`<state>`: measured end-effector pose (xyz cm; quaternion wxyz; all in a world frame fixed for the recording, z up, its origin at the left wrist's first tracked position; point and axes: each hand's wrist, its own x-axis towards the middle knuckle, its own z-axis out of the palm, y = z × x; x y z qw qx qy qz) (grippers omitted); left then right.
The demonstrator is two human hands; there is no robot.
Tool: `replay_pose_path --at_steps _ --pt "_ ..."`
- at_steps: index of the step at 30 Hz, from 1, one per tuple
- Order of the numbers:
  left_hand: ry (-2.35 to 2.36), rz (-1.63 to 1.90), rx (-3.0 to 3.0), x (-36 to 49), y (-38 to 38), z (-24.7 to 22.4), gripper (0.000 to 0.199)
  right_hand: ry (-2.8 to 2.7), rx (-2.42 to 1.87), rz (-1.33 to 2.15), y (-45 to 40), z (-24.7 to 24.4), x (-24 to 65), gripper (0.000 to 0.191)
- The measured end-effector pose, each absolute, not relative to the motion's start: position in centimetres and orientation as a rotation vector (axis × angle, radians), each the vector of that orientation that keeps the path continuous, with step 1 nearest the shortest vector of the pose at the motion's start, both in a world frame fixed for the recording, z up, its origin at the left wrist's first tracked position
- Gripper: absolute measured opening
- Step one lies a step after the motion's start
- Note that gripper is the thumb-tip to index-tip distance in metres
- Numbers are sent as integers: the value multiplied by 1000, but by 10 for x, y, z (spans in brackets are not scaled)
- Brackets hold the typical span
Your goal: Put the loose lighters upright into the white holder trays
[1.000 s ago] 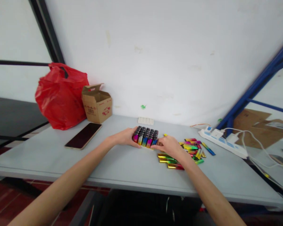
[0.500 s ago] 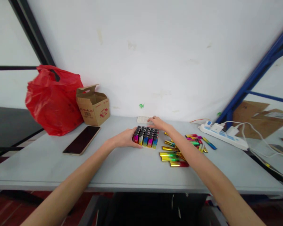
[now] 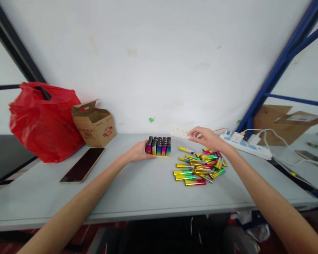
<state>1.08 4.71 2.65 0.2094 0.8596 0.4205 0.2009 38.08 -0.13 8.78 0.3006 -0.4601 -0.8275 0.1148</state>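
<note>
My left hand (image 3: 139,151) grips the left side of a block of upright lighters (image 3: 159,147) with black tops and shiny rainbow bodies. They stand in tight rows, with a thin pale edge of a holder showing at their base. My right hand (image 3: 204,137) is at the back near the wall, fingers pinched on the right end of a white slotted tray (image 3: 178,132). The tray looks blurred and blends into the wall. Below my right hand lies a loose pile of metallic lighters (image 3: 201,165) in gold, green, red and purple.
On the left are a red plastic bag (image 3: 46,123), an open cardboard box (image 3: 95,125) and a smartphone (image 3: 83,165). A white power strip (image 3: 250,148) with chargers and cables lies at the back right, by a blue metal frame (image 3: 267,84). The grey table's (image 3: 137,197) front edge runs below.
My right hand has moved right along the wall, from behind the lighter block, and the white tray has moved with it. My left hand stays on the block. The view has turned slightly.
</note>
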Motion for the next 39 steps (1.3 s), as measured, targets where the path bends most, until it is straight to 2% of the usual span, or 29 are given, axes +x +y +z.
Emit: replay_pose_path --at_steps 3,7,10,14,17,22,24,27,29,34,39 --pt "1222 520 2367 23 70 27 79 -2268 -1159 363 -34 90 366 25" --pt "1235 526 2368 40 92 28 76 -2493 -1060 268 -39 64 322 19" --pt "1216 528 2345 40 97 29 83 -2572 -1072 217 -31 45 299 18" --pt "1366 527 2349 15 83 38 91 -2499 -1036 341 -21 41 309 25" --pt "1299 437 2405 -5 59 44 78 -2332 -1223 266 -5 43 336 25" --pt "1184 369 2506 -8 26 37 89 -2378 -1576 215 25 27 363 10" --pt "1137 381 2521 -1 23 31 82 -2425 -1561 226 30 20 363 6" --pt "1102 411 2536 8 26 26 69 -2336 -1425 207 32 17 361 10" --pt "1090 407 2545 12 32 26 65 -2204 -1346 291 35 20 361 17" --pt "1103 371 2552 17 43 28 66 -1765 -1128 773 48 33 358 41" --pt "1106 378 2532 19 43 28 70 -1297 -947 1092 53 41 349 46"
